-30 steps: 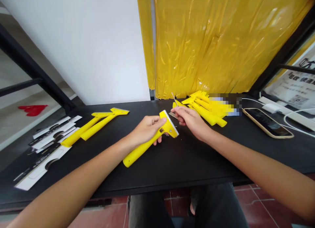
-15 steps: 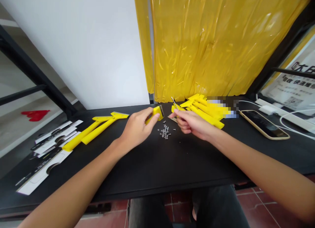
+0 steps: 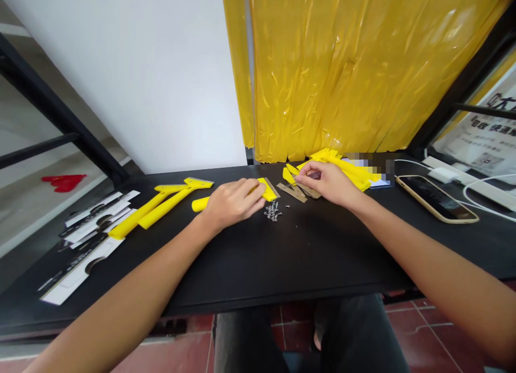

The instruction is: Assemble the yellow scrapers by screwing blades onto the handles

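My left hand [image 3: 237,203] is wrapped round a yellow scraper [image 3: 267,190], whose handle lies low over the table and whose head has a metal blade edge pointing right. My right hand [image 3: 328,182] is closed in a pinch above some flat brownish blades or blade sleeves [image 3: 293,192] and small yellow plastic pieces [image 3: 288,176]. What sits between its fingers is hidden. Loose small screws and nuts [image 3: 272,212] lie in a heap just below the scraper head. Behind my right hand is a pile of yellow scraper handles [image 3: 363,171].
Two yellow scrapers [image 3: 165,203] lie at left, beside white and black cardboard sleeves [image 3: 86,265]. A phone [image 3: 437,198], white cables and a power strip [image 3: 463,179] are at right. A white panel and yellow plastic curtain stand behind the black table [image 3: 258,271].
My left hand has turned the scraper down flatter towards the table. My right hand, which held up a thin metal piece, has moved right and down to the blades.
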Demonstrator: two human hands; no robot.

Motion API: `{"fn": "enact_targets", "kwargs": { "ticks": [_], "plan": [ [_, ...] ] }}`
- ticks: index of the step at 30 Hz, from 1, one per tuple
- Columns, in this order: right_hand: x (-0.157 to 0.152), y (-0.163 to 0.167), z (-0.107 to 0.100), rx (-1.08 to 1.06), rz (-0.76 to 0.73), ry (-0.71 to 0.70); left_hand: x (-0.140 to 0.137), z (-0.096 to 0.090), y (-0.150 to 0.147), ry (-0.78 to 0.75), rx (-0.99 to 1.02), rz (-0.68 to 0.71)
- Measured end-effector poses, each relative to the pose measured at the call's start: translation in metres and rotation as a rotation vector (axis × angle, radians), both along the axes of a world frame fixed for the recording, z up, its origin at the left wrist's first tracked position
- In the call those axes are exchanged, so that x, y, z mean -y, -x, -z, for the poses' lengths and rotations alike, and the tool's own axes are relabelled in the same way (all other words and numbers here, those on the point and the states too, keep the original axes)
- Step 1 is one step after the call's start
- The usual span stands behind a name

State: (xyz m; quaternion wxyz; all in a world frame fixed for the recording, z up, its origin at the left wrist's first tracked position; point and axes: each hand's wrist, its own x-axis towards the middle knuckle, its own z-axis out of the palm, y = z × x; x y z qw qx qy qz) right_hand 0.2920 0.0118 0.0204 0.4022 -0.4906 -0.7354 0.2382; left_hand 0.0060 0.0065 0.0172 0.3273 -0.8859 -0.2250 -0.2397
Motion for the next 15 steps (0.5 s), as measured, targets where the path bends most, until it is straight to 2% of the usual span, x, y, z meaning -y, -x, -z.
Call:
{"fn": "enact_targets", "kwargs": {
  "ticks": [3,6,11,15],
  "plan": [
    [0.005,-0.001,-0.011,-0.031,0.039,-0.008,-0.002,0.006,0.000,0.072,0.019,0.051],
    [0.007,-0.004,-0.018,-0.071,0.074,0.092,-0.004,0.009,0.001,0.097,0.048,0.079],
    [0.001,-0.010,-0.014,-0.157,0.046,0.308,-0.006,0.007,0.003,0.064,0.070,0.091],
    [-0.002,-0.009,-0.009,-0.146,0.012,0.327,-0.006,0.007,0.003,0.014,0.043,0.074]
  ]
}}
